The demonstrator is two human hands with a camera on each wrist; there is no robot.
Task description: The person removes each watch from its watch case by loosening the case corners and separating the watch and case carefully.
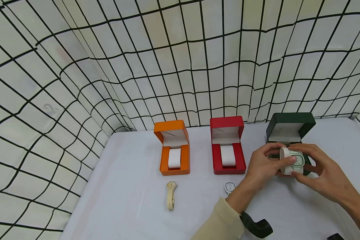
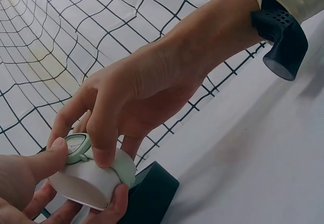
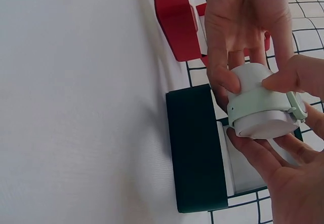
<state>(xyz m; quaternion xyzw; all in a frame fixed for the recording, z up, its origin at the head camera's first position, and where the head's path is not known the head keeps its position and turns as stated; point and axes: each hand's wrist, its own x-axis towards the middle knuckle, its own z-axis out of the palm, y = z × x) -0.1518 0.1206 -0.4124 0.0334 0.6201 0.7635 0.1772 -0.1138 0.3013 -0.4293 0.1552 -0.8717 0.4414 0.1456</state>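
Observation:
A pale green wristwatch (image 1: 298, 161) is strapped round a white watch cushion (image 1: 285, 153), both held in front of the open dark green watch box (image 1: 306, 125). My left hand (image 1: 262, 165) holds the cushion from the left, its thumb on the watch face. From the right, my right hand (image 1: 324, 171) grips the cushion with fingers over its top and thumb low on the near side. In the right wrist view the green strap (image 3: 253, 105) circles the cushion, fingers of both hands round it. Part of the green box's base is hidden behind the hands.
An open orange watch box (image 1: 174, 171) and an open red one (image 1: 229, 170) stand to the left, each with a white cushion inside. A cream watch (image 1: 170, 196) and a silver-white watch (image 1: 229, 187) lie before them. Black netting (image 1: 201, 70) hangs behind the white table (image 1: 132, 186).

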